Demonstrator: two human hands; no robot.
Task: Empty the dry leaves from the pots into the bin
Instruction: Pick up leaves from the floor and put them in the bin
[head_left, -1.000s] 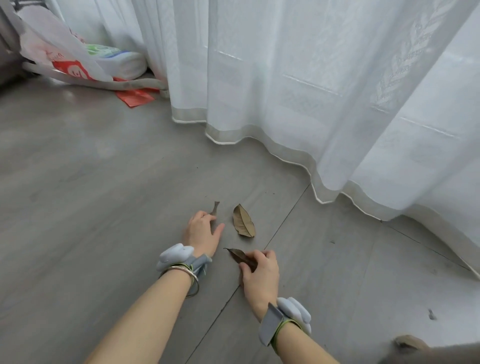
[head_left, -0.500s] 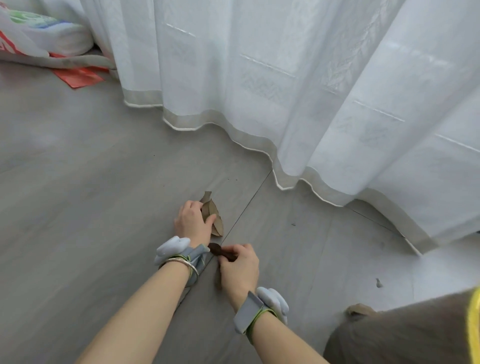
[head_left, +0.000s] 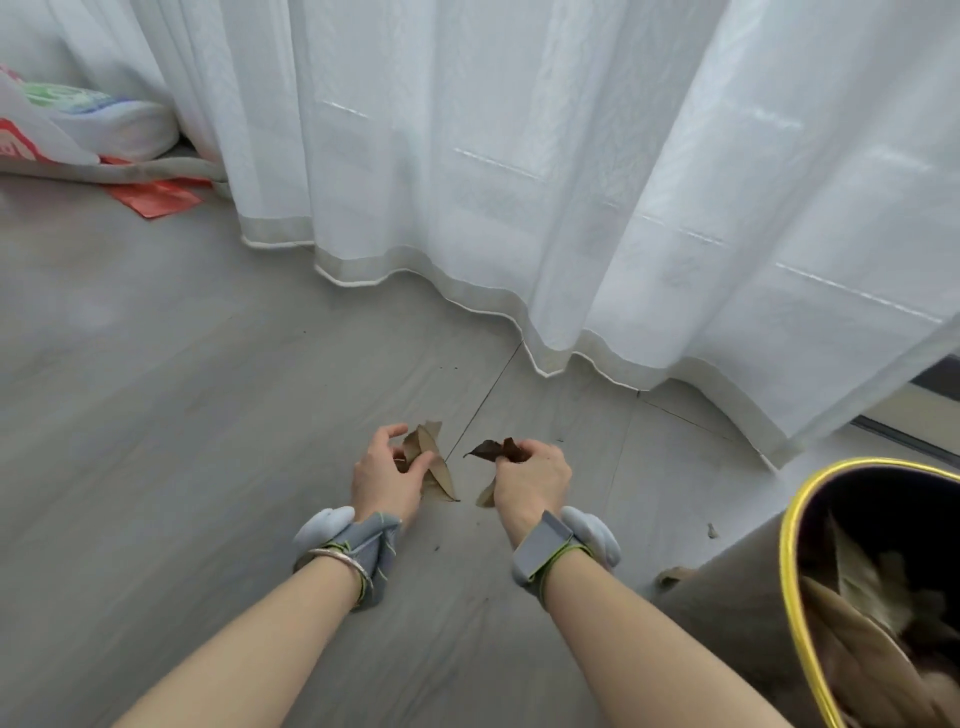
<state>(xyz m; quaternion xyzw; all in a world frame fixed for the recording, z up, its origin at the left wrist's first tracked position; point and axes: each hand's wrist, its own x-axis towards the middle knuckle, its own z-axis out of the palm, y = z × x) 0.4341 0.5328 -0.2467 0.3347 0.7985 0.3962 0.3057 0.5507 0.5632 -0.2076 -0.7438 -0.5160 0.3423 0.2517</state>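
left hand held pale leaves | right hand held dark leaves | bin stood at 4 o'clock from hands, mouth open, leaves inside | right hand was nearer the bin | no pots seen
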